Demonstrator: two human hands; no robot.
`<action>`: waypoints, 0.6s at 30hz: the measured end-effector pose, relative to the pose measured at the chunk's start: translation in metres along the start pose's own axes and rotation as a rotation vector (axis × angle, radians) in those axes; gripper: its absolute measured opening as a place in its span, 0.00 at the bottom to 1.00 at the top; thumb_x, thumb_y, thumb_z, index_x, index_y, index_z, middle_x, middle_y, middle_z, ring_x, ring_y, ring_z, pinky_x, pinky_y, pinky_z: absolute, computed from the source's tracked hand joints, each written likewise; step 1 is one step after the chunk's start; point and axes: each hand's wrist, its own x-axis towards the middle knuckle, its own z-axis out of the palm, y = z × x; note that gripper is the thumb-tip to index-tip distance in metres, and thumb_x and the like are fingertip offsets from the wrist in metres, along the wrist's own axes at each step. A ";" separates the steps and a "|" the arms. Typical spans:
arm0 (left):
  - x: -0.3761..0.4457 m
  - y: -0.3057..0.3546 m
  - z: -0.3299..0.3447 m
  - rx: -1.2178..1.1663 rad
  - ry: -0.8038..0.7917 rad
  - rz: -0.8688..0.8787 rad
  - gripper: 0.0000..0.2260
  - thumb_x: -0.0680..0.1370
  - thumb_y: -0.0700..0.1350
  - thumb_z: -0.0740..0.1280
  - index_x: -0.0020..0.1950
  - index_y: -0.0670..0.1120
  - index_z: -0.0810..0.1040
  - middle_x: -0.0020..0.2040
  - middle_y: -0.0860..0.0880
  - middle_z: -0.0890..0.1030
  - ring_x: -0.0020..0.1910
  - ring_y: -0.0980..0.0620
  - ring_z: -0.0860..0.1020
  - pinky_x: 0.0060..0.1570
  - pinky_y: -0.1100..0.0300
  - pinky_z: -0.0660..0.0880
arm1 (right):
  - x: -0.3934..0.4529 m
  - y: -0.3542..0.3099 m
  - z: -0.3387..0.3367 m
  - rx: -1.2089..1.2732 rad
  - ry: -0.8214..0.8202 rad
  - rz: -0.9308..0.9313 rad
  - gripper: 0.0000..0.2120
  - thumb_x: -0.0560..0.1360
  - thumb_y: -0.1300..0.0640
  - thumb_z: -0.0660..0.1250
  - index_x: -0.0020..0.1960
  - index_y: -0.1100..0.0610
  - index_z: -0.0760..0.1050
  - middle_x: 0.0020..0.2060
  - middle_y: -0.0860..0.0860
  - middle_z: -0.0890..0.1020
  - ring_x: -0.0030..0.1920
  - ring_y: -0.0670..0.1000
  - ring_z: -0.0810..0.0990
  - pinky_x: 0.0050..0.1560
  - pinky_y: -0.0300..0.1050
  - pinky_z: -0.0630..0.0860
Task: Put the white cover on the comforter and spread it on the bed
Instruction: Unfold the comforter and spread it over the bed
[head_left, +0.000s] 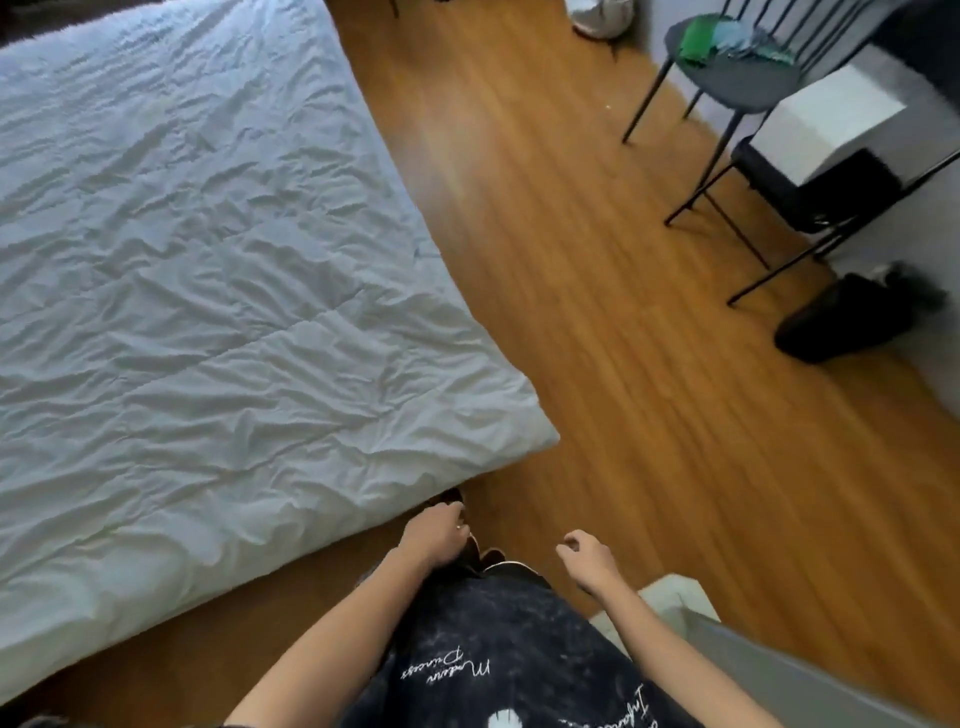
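The comforter in its white cover (208, 270) lies spread flat and wrinkled over the bed, filling the left of the view; its near right corner hangs out over the floor. My left hand (434, 535) hovers just off the comforter's near edge, fingers loosely curled, holding nothing. My right hand (587, 561) hangs a little to the right over the floor, fingers loosely curled and empty. Neither hand touches the comforter.
Wooden floor (597, 291) runs along the bed's right side. A black chair (737, 78) with green cloth on its seat stands at the far right, beside a black rack (810, 192) holding a white box. A black bag (852, 317) lies by the wall. A white-grey bin edge (691, 608) is near my right.
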 end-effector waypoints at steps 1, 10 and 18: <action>0.012 0.019 -0.004 0.007 -0.007 0.026 0.15 0.80 0.48 0.57 0.64 0.45 0.73 0.62 0.43 0.77 0.60 0.43 0.75 0.57 0.52 0.71 | 0.005 0.007 -0.012 0.027 -0.005 0.017 0.17 0.81 0.50 0.58 0.66 0.56 0.73 0.62 0.53 0.78 0.62 0.54 0.75 0.55 0.43 0.70; 0.147 0.157 -0.057 0.014 -0.057 0.084 0.16 0.80 0.46 0.57 0.66 0.44 0.73 0.64 0.43 0.77 0.63 0.44 0.74 0.59 0.55 0.70 | 0.068 0.046 -0.155 0.149 0.105 0.179 0.19 0.83 0.52 0.50 0.50 0.57 0.78 0.51 0.55 0.80 0.48 0.54 0.74 0.49 0.45 0.69; 0.237 0.279 -0.118 0.133 -0.098 0.144 0.18 0.81 0.46 0.55 0.69 0.44 0.70 0.66 0.44 0.75 0.63 0.45 0.74 0.58 0.54 0.71 | 0.142 0.040 -0.305 0.062 0.163 0.156 0.18 0.81 0.57 0.52 0.57 0.60 0.79 0.60 0.58 0.79 0.60 0.60 0.76 0.55 0.46 0.70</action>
